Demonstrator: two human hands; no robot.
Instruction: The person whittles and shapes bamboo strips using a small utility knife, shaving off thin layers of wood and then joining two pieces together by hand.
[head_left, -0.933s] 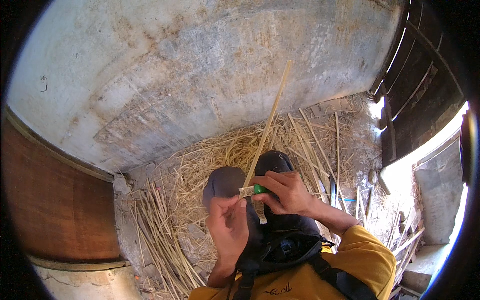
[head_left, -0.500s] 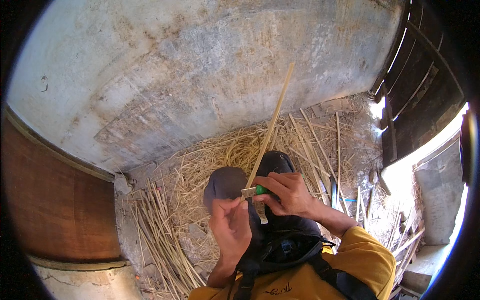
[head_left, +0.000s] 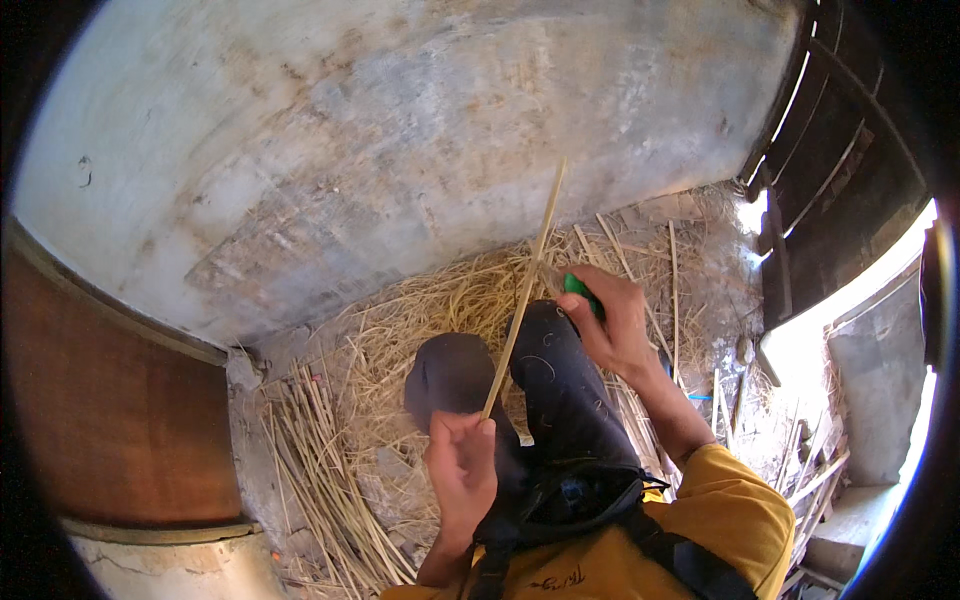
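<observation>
A long pale strip, bamboo-like [head_left: 524, 290], slants up and away in front of my knees. Its near end is pinched between the thumb and fingers of my left hand [head_left: 462, 470]. My right hand [head_left: 615, 318], farther out above the right knee, is closed round the green handle of a knife [head_left: 584, 296]. The blade is blurred and points left toward the upper half of the strip; whether it touches is hard to make out.
Thin curled shavings [head_left: 470, 295] cover the floor around my knees. A bundle of strips [head_left: 320, 460] lies at the left, with more sticks [head_left: 673, 300] at the right. Ahead stands a stained wall [head_left: 430, 150]; a brown wooden panel [head_left: 120, 400] is at the left.
The knife in my right hand has moved away from my left hand, up along the strip toward its far end. The strip's far tip has shifted slightly left and down.
</observation>
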